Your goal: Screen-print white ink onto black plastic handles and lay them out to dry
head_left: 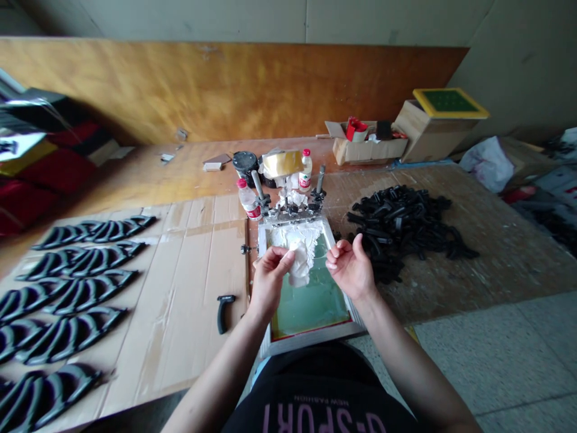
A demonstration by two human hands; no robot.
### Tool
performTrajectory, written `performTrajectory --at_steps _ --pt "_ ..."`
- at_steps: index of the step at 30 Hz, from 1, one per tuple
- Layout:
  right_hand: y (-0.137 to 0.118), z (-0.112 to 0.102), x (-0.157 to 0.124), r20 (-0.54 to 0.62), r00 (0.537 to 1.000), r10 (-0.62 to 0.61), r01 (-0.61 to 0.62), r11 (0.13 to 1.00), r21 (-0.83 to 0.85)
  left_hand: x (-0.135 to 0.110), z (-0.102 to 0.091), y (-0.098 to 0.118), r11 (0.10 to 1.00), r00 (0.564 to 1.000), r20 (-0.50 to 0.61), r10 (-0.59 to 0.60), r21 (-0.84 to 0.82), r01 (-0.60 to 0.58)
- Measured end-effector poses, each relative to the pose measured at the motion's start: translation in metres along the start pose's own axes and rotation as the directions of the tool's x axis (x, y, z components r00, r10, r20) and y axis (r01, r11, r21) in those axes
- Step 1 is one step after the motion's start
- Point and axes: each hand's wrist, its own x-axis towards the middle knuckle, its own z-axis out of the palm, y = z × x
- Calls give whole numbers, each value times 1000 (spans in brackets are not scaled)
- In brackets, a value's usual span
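Observation:
My left hand (268, 278) is closed on a crumpled white rag (298, 263), held over a framed printing screen with a green mesh (315, 300). White ink (295, 236) is smeared across the far end of the mesh. My right hand (350, 266) hovers just right of the rag, palm up, fingers loosely curled with nothing in them. Both hands are above the middle of the screen.
A heap of black plastic parts (401, 225) lies to the right. Rows of black curved pieces (76, 294) cover the cardboard on the left. A black handle (223, 311) lies beside the screen. Bottles (249, 200), a black pot (246, 163) and cardboard boxes (367, 147) stand behind.

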Motion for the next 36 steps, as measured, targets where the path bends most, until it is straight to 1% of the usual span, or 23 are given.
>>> performTrajectory --at_steps 3,4,6,8,9,11,13,16,18,19,21,22,23,25,27,29,31,33,34,36 --pt "11 3 1 13 999 33 -33 999 -9 -8 19 -1 1000 995 102 -1 25 -1" --pt "14 4 1 5 1000 31 -30 999 -22 -11 25 -2 998 991 135 17 54 -25" --pt "20 5 1 -37 999 -3 1 998 -55 -16 34 -5 982 981 176 83 156 -111" --pt "24 8 0 -83 994 -77 70 993 -92 -19 38 -9 944 974 169 151 266 -193" --pt "26 9 -1 -95 988 -121 109 987 -119 -20 39 -10 933 975 149 162 298 -201" --pt "30 12 -3 -86 972 -217 195 957 -216 -22 40 -10 944 987 99 127 294 -151" --pt "34 13 -6 -34 947 -320 287 886 -364 -24 41 -8 970 995 74 63 231 -79" --pt "37 10 -10 111 893 -437 417 707 -571 -28 43 -2 988 997 78 -5 154 -7" --pt "36 4 -13 257 844 -471 508 544 -668 -29 42 0 994 994 98 -54 105 44" --pt "34 0 -15 354 810 -467 561 440 -701 -29 41 -1 995 990 114 -81 73 73" --pt "25 -7 -16 557 721 -412 668 201 -717 -27 34 -2 993 983 139 -120 11 120" --pt "20 -9 -16 632 682 -367 700 79 -710 -25 29 -3 992 982 137 -126 -2 128" --pt "14 -12 -15 683 655 -323 712 -37 -701 -23 24 -3 992 985 123 -124 0 125" --pt "4 -15 -14 731 636 -246 691 -238 -682 -19 15 1 994 991 82 -103 33 101" --pt "-1 -15 -12 755 635 -165 656 -400 -639 -17 11 7 995 994 73 -79 71 74" --pt "1 -14 -12 765 639 -81 624 -528 -577 -16 14 14 994 991 111 -69 95 58" --pt "7 -11 -13 748 662 -37 571 -622 -536 -15 22 19 993 990 135 -49 115 33" --pt "13 -9 -16 735 678 -16 536 -673 -509 -15 30 21 992 993 115 -14 124 0" --pt "15 -9 -18 737 676 -6 534 -685 -495 -14 33 20 993 995 97 -3 118 -8" --pt "17 -9 -21 750 661 15 550 -690 -471 -13 35 19 997 995 92 -28 78 21"
